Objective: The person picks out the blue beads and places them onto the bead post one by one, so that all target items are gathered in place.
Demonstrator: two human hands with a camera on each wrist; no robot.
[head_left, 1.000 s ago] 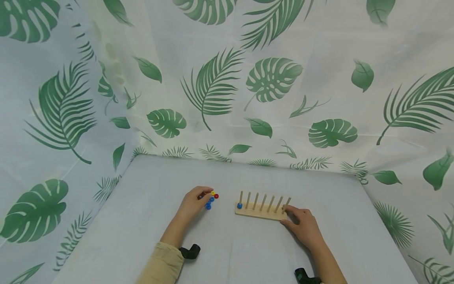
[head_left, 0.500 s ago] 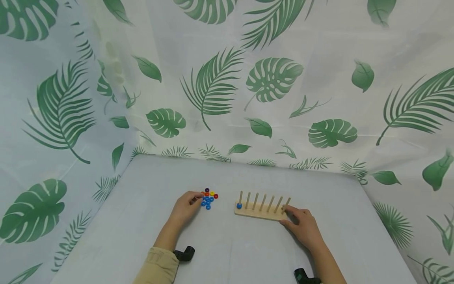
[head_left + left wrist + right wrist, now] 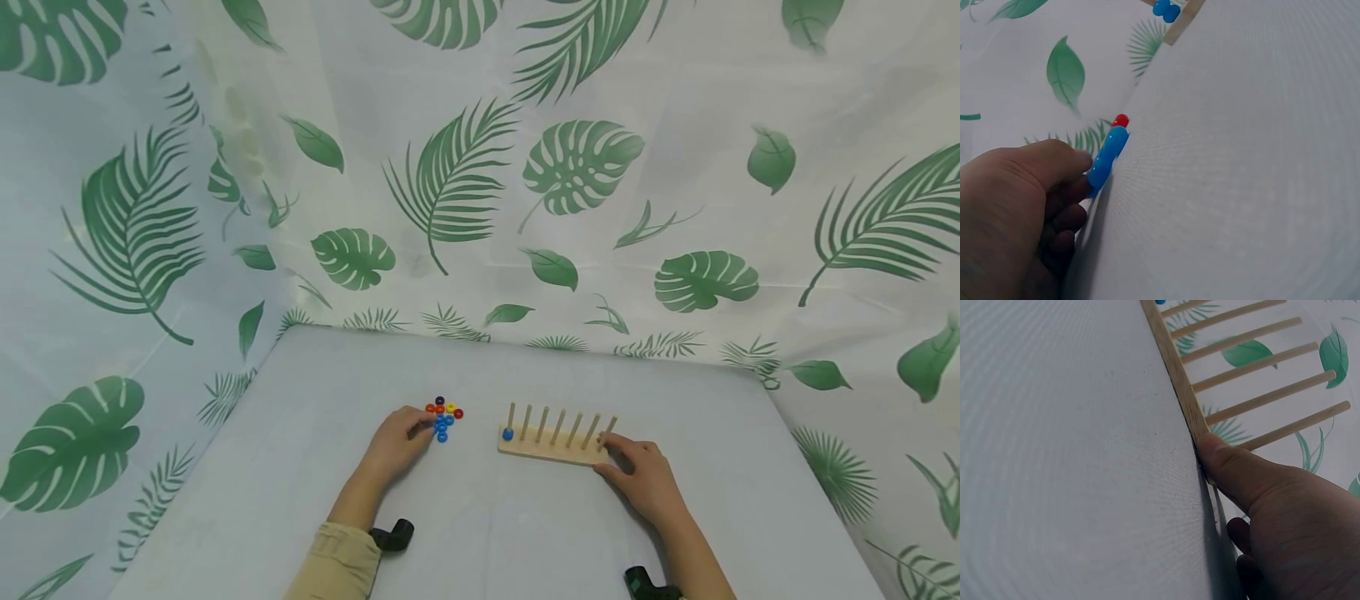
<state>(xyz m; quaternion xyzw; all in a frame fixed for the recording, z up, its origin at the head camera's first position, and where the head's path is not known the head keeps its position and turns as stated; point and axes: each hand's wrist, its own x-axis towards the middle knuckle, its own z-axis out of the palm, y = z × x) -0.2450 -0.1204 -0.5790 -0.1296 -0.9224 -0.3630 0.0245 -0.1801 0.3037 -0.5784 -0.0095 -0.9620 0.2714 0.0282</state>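
The left hand (image 3: pixel 397 437) pinches one blue bead (image 3: pixel 1097 176); the right hand (image 3: pixel 643 473) grips one rack (image 3: pixel 551 452) with seven pegs (image 3: pixel 557 427).

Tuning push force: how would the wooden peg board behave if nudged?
The peg board would probably slide rather than tip, since it lies flat and low. Its pegs look stiff, being straight, thin wood. The right hand grips one end, so it may pivot there.

Head view high, forward-down — wrist views low, close — pegged board (image 3: pixel 547 451) common.
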